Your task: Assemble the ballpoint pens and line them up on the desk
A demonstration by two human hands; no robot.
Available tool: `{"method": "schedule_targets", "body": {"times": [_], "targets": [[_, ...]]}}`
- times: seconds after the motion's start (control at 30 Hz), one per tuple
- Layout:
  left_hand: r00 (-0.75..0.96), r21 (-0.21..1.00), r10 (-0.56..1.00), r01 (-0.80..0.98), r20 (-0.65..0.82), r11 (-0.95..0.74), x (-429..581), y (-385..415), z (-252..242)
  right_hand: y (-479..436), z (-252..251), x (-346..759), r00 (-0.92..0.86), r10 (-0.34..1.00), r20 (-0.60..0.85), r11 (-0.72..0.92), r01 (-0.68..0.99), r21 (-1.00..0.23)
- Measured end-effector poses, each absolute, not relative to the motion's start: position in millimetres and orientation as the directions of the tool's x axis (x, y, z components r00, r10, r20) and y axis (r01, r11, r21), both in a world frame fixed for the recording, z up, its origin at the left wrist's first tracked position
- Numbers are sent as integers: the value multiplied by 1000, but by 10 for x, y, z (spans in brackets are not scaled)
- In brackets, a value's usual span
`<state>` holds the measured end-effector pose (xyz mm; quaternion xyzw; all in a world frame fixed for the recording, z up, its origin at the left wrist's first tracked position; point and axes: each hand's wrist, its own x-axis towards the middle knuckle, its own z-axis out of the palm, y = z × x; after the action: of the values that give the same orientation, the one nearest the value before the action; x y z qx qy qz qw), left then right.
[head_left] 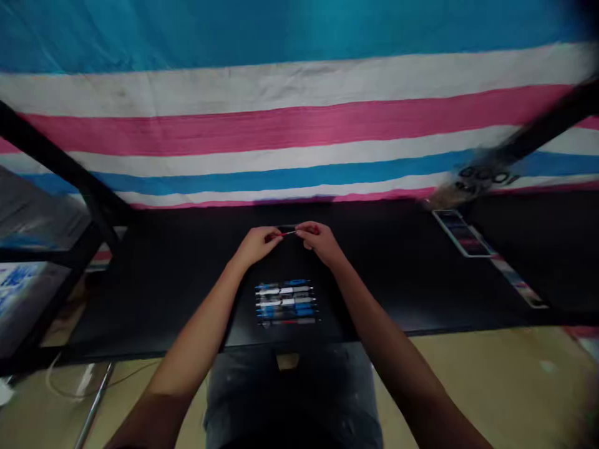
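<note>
- Right, over the far middle of the matte black table the person's two bare hands meet, fingertips almost touching.
- Between them is a thin pen, dark with a red stretch. It is held above the tabletop with its long axis running left to right, level with the table's far edge.
- The left hand pinches the red end, its fingers curled in tight around it.
- The right hand is clenched on the other end, knuckles up. Something red shows inside its grip, but it is too blurred to name.
- Neither hand is nearer: each has one end, and the pen's bare middle spans the small gap between them.
- Just nearer the person, a tidy row of blue, white and grey pens lies flat on the table, each parallel to the held one and apart from both hands.
- Well off to the right sits a long flat case of small coloured blocks.
- A wrinkled cloth banded in blue, white and pink hangs behind it all.
</note>
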<state>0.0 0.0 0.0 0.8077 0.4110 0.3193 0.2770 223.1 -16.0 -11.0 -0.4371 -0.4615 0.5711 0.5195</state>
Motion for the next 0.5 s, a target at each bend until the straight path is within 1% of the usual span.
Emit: {"method": "schedule_targets", "body": {"times": [0.13,0.5], "targets": [[449,711,845,489,291,-505,11,-19,2,-177,-106,2215,-87,996,-24,-38,-162,-986],[499,666,807,489,316,-563,17,-38,52,-197,-49,2268,-172,985,-33,-37,-18,-999]]}}
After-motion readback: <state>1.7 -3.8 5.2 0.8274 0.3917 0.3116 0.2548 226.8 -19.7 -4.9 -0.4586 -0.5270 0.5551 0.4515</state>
